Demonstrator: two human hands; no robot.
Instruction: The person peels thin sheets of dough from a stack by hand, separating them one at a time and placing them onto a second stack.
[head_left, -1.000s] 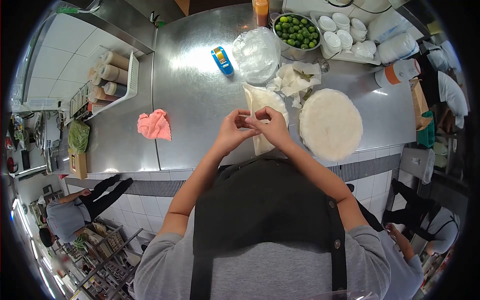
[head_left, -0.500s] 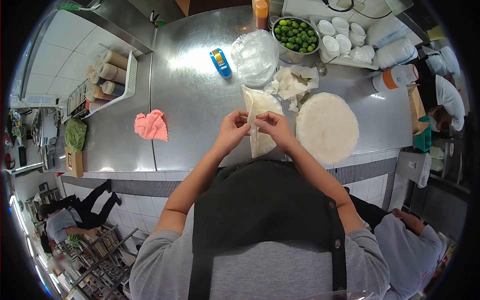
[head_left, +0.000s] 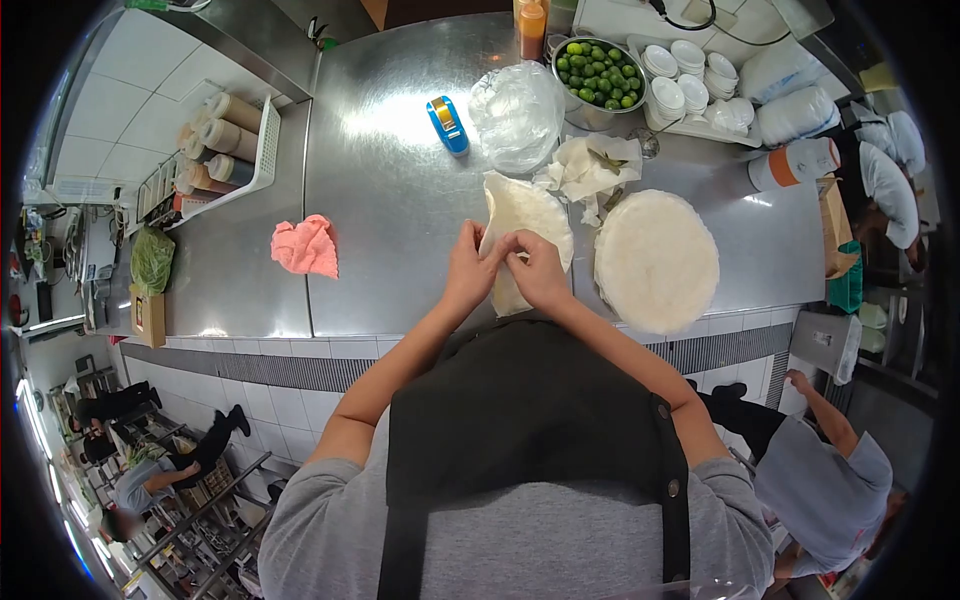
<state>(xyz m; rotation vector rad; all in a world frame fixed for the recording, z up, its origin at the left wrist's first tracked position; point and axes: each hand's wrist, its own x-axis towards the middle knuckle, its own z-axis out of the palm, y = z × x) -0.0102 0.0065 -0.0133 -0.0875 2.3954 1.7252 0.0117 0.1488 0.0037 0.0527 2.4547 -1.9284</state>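
A thin, pale round wrapper (head_left: pixel 532 212), doughy in look, lies on the steel counter with its left side lifted and folded. My left hand (head_left: pixel 470 270) grips that raised edge between thumb and fingers. Close against it, my right hand (head_left: pixel 536 270) is pinched at the same sheet, its fingertips meeting the left hand; the exact spot it holds is partly hidden. Just right of my hands sits a thick stack of similar round wrappers (head_left: pixel 657 262). Crumpled pale scraps (head_left: pixel 592 166) with greenish bits lie beyond the wrapper.
On the steel counter (head_left: pixel 390 250) are a pink cloth (head_left: pixel 305 246), a blue tape dispenser (head_left: pixel 447 126) and a clear plastic bag (head_left: pixel 517 115). Behind stand a bowl of limes (head_left: pixel 599 78), sauce bottles (head_left: pixel 531 30) and stacked white cups (head_left: pixel 690 90). A co-worker (head_left: pixel 825 490) stands behind at right.
My right hand has shifted left and slightly down, meeting my left hand. The wrapper's raised fold has opened out somewhat. People in the background have moved.
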